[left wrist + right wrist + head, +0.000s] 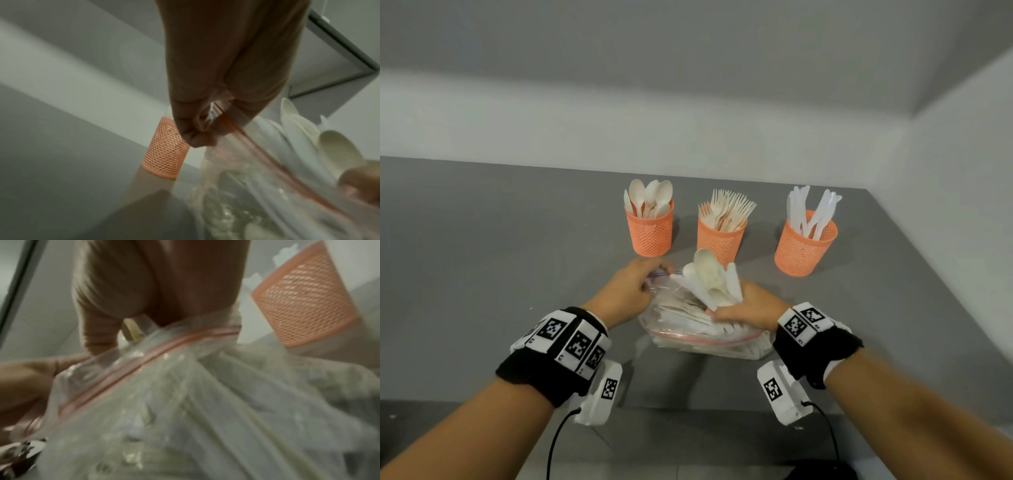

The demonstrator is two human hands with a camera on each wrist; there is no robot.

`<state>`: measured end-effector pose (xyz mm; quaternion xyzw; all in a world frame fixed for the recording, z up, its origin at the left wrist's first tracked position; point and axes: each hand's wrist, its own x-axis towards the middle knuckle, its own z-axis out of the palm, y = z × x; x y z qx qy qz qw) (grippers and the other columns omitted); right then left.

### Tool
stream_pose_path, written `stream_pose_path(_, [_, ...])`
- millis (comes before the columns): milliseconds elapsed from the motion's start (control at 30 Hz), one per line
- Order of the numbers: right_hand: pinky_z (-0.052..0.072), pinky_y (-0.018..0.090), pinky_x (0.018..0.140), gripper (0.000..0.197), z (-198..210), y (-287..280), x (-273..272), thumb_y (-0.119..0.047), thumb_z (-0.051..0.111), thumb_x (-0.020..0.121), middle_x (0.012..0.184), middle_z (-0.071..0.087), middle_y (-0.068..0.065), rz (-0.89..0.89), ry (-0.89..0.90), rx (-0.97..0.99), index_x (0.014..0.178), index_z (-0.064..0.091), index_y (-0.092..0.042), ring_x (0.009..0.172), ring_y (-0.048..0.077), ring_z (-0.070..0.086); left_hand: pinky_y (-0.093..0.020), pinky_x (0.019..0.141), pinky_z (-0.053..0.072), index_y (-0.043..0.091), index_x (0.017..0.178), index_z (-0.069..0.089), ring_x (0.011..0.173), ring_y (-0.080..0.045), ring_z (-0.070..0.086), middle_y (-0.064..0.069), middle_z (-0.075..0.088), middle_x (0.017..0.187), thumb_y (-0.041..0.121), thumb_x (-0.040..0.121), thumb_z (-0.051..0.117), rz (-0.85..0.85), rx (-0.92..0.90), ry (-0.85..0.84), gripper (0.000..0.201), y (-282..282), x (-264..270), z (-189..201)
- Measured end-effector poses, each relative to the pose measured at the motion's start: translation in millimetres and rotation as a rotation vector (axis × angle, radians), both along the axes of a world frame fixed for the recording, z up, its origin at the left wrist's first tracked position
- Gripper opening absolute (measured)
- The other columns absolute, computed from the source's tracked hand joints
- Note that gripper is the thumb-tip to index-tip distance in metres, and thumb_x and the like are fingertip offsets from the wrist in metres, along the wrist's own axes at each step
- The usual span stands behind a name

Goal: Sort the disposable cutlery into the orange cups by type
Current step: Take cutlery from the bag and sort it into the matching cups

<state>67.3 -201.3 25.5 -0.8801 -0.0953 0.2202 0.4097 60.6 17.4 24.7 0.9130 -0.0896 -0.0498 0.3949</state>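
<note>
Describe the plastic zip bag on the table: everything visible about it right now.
The clear zip bag lies crumpled on the grey table, in front of the three orange mesh cups. It has a red zip strip and is open at the far end. Pale cutlery still fills it. The left hand pinches its mouth edge, while the right hand holds a bundle of spoons and knives at the opening.

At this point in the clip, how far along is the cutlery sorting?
Well underway. Done: the left cup holds spoons, the middle cup forks, the right cup white knives. In hand: the right hand grips a bunch of cutlery, spoons among it, at the mouth of the zip bag, which the left hand pinches open. Left: that bunch and the cutlery visible inside the bag.
</note>
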Motion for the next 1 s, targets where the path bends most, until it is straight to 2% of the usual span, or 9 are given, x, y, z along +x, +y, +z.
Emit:
stream_pose_path(100, [0.047, 0.022, 0.068, 0.035, 5, -7, 2, -0.006, 0.071, 0.074, 0.092, 0.063, 0.008, -0.088, 0.061, 0.084, 0.107, 0.057, -0.006, 0.084, 0.021, 0.059, -0.018, 0.082, 0.036, 0.015, 0.118, 0.055, 0.104, -0.020, 0.051, -0.001, 0.043, 0.110, -0.008, 0.082, 0.047, 0.002, 0.172, 0.028, 0.044, 6, 2, -1])
stream_pose_path(200, [0.052, 0.036, 0.088, 0.039, 3, -9, 7, -0.006, 0.072, 0.071, 0.099, 0.068, 0.013, -0.157, 0.040, 0.171, 0.107, 0.059, -0.007, 0.094, 0.028, 0.065, -0.036, 0.104, 0.036, 0.023, 0.139, 0.032, 0.122, -0.021, 0.041, -0.004, 0.037, 0.136, 0.009, 0.084, 0.054, -0.034, 0.297, 0.060, 0.061, 1, 0, 4])
stream_pose_path(267, [0.050, 0.044, 0.096, 0.038, 4, -10, 10, -0.007, 0.074, 0.070, 0.104, 0.070, 0.016, -0.218, 0.022, 0.282, 0.106, 0.061, -0.007, 0.101, 0.029, 0.066, -0.050, 0.113, 0.022, 0.027, 0.146, 0.017, 0.136, -0.023, 0.026, 0.001, 0.023, 0.151, 0.034, 0.084, 0.058, -0.084, 0.415, 0.000, 0.075, -10, -3, 13])
stream_pose_path(367, [0.049, 0.050, 0.096, 0.038, 11, -11, 13, -0.008, 0.071, 0.065, 0.102, 0.069, 0.022, -0.306, -0.002, 0.459, 0.102, 0.063, -0.006, 0.099, 0.033, 0.066, -0.055, 0.115, 0.002, 0.025, 0.149, 0.003, 0.145, -0.020, 0.003, 0.005, 0.007, 0.158, 0.075, 0.066, 0.054, -0.220, 0.549, -0.034, 0.110, -37, -3, 20])
stream_pose_path(533, [0.054, 0.039, 0.079, 0.020, 20, -15, 17, -0.001, 0.067, 0.066, 0.082, 0.063, 0.016, -0.378, 0.034, 0.774, 0.085, 0.066, -0.006, 0.079, 0.027, 0.063, -0.057, 0.113, -0.006, 0.014, 0.148, -0.010, 0.146, -0.027, -0.004, -0.005, 0.000, 0.159, 0.081, 0.057, 0.057, -0.373, 0.720, -0.055, 0.131, -85, 0, -7])
stream_pose_path(633, [0.052, 0.028, 0.059, 0.009, 26, -22, 21, 0.004, 0.060, 0.079, 0.062, 0.061, 0.005, -0.493, 0.024, 0.888, 0.082, 0.060, -0.004, 0.058, 0.015, 0.061, -0.057, 0.114, -0.001, 0.008, 0.148, -0.006, 0.145, -0.030, 0.002, -0.010, 0.008, 0.157, 0.081, 0.065, 0.047, -0.354, 0.792, -0.032, 0.122, -102, 0, -24])
stream_pose_path(733, [0.050, 0.028, 0.058, 0.014, 35, -34, 27, 0.000, 0.059, 0.082, 0.052, 0.059, 0.001, -0.574, -0.001, 0.916, 0.071, 0.059, -0.008, 0.050, 0.013, 0.059, -0.057, 0.114, 0.004, 0.006, 0.148, 0.005, 0.144, -0.031, 0.005, -0.012, 0.012, 0.155, 0.078, 0.072, 0.042, -0.366, 0.886, -0.020, 0.110, -108, -1, -30])
stream_pose_path(867, [0.050, 0.027, 0.056, 0.016, 43, -51, 34, 0.000, 0.058, 0.084, 0.053, 0.054, 0.003, -0.602, -0.012, 0.924, 0.070, 0.056, -0.009, 0.049, 0.013, 0.058, -0.053, 0.115, 0.003, 0.010, 0.148, 0.004, 0.144, -0.028, 0.009, -0.008, 0.011, 0.154, 0.074, 0.067, 0.057, -0.407, 0.668, 0.112, 0.116, -101, 7, -11])
stream_pose_path(1000, [0.054, 0.023, 0.055, 0.010, 47, -51, 29, 0.000, 0.057, 0.085, 0.059, 0.059, 0.005, -0.497, 0.049, 0.905, 0.077, 0.058, -0.005, 0.059, 0.017, 0.060, -0.028, 0.112, 0.017, 0.018, 0.150, 0.000, 0.144, -0.017, 0.016, 0.001, 0.015, 0.156, 0.054, 0.072, 0.069, -0.293, -0.037, 0.108, 0.110, -107, 15, 36])
